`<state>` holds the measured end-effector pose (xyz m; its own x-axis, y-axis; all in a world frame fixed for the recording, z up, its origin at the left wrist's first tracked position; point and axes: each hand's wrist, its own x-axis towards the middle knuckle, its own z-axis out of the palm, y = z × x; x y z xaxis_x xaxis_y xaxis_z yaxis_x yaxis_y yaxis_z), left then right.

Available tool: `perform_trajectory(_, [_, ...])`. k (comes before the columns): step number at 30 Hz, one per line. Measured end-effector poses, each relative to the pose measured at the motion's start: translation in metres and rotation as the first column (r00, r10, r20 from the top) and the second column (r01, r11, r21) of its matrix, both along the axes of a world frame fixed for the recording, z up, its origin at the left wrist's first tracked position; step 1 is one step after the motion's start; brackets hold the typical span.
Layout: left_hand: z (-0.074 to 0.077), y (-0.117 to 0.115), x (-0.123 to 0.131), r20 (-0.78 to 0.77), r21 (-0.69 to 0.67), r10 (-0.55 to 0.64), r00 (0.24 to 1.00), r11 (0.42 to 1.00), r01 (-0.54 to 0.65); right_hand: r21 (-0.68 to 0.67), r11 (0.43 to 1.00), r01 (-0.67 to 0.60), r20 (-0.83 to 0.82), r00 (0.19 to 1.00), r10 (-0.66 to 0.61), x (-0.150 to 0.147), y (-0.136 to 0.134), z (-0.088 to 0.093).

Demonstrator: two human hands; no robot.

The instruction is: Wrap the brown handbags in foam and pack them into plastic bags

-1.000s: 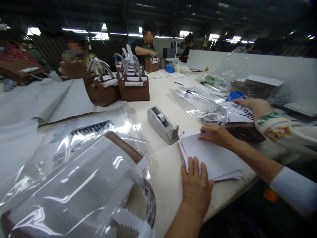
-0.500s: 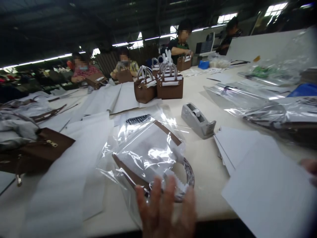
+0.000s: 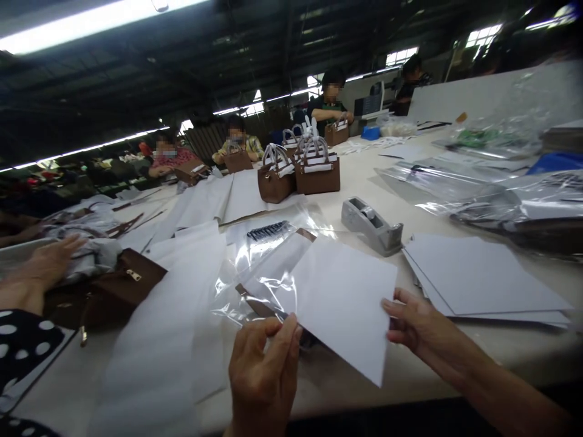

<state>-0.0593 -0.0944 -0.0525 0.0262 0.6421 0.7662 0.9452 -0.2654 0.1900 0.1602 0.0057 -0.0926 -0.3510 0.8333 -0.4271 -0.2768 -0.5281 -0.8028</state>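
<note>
My right hand grips a sheet of white card by its right edge and holds it tilted. Under the card lies a clear plastic bag with a brown handbag inside, mostly covered by the card. My left hand pinches the near edge of the plastic bag, close to the card's left corner. Whether those fingers also touch the card is hard to tell. A stack of white cards lies to the right of my right hand.
A grey tape dispenser stands behind the card. At left, a co-worker's hand rests by another brown handbag. Several handbags stand further back. Bagged goods lie at right; white wrapping sheets cover the left.
My right hand has brought a white card leftward from the stack to over the bagged handbag. My left hand went from spread fingers to a pinch. A co-worker's hand has appeared at left.
</note>
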Motion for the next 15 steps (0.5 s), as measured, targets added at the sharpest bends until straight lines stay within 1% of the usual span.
perform_trajectory(1, [-0.003, 0.0, 0.002, -0.028, 0.008, -0.025, 0.999, 1.0, 0.025, 0.002, 1.0, 0.023, -0.009, 1.0, -0.023, -0.015, 0.003, 0.003])
perform_trajectory(3, [-0.009, 0.003, 0.005, -0.082, -0.009, -0.062, 0.995, 0.998, 0.061, 0.011, 1.0, 0.022, -0.025, 0.999, -0.022, -0.047, 0.007, 0.008])
perform_trajectory(5, [-0.018, 0.008, 0.006, -0.127, -0.083, -0.076, 0.989, 0.994, 0.065, 0.021, 1.0, 0.015, -0.042, 0.999, -0.014, -0.075, 0.008, 0.013])
perform_trajectory(7, [-0.028, 0.015, 0.005, -0.169, -0.182, -0.077, 0.983, 0.982, 0.046, 0.025, 1.0, 0.002, -0.036, 0.999, -0.001, -0.088, 0.006, 0.016])
perform_trajectory(8, [-0.032, 0.018, 0.004, -0.186, -0.206, -0.069, 0.98, 0.978, 0.03, 0.037, 0.999, -0.008, -0.008, 1.0, 0.008, -0.088, 0.005, 0.017])
perform_trajectory(9, [-0.035, 0.02, 0.001, -0.207, -0.207, -0.071, 0.976, 0.978, 0.027, 0.069, 0.997, -0.025, 0.038, 0.999, 0.023, -0.082, 0.004, 0.016])
perform_trajectory(10, [-0.038, 0.023, -0.002, -0.228, -0.19, -0.077, 0.971, 0.981, 0.034, 0.133, 0.989, -0.058, 0.105, 0.993, 0.044, -0.071, 0.006, 0.014])
perform_trajectory(11, [-0.039, 0.025, -0.006, -0.25, -0.169, -0.093, 0.964, 0.984, 0.051, 0.231, 0.968, -0.102, 0.201, 0.978, 0.055, -0.054, 0.009, 0.011])
perform_trajectory(12, [-0.041, 0.027, -0.011, -0.274, -0.148, -0.116, 0.955, 0.986, 0.077, 0.347, 0.925, -0.155, 0.325, 0.945, 0.037, -0.033, 0.014, 0.008])
perform_trajectory(13, [-0.042, 0.03, -0.017, -0.299, -0.133, -0.144, 0.943, 0.985, 0.108, 0.463, 0.858, -0.223, 0.46, 0.888, -0.018, -0.008, 0.022, 0.005])
perform_trajectory(14, [-0.044, 0.033, -0.023, -0.32, -0.126, -0.175, 0.931, 0.982, 0.142, 0.551, 0.771, -0.32, 0.589, 0.803, -0.088, 0.021, 0.031, 0.002])
perform_trajectory(15, [-0.045, 0.038, -0.03, -0.333, -0.114, -0.202, 0.921, 0.978, 0.173, 0.592, 0.683, -0.428, 0.704, 0.688, -0.179, 0.051, 0.042, 0.0])
